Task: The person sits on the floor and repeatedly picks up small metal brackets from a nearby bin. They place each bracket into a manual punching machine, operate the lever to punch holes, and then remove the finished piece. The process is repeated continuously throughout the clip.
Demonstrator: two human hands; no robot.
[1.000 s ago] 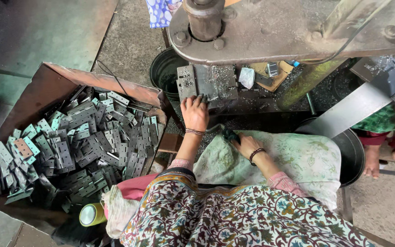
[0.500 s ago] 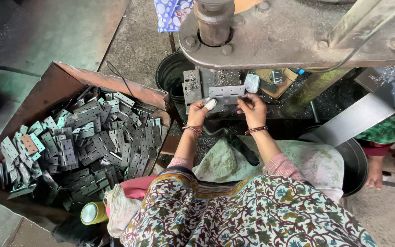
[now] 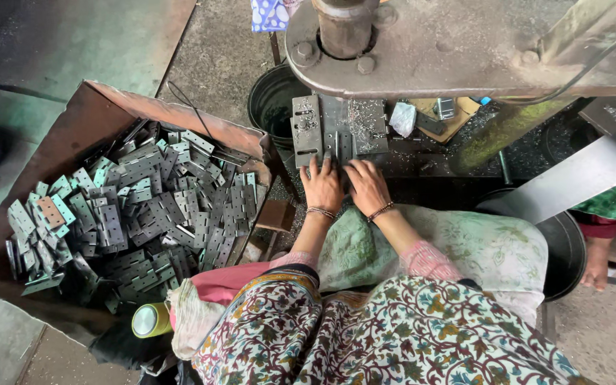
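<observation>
both hands, left hand (image 3: 322,187) and right hand (image 3: 367,185), are pressing flat, fingers spread, on the metal plate (image 3: 338,135) at 12 o'clock under the press ram (image 3: 344,27), so fingers could be getting crushed if it's dropping.

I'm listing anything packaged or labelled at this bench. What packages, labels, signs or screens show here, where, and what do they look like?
No signs or screens show.
Brown open cardboard box: left of the person, holding grey metal hinge plates.
Yellow-lidded round tin: beside the person's left knee, green side.
Small white crumpled packet: on the press bed beyond the right hand.
</observation>
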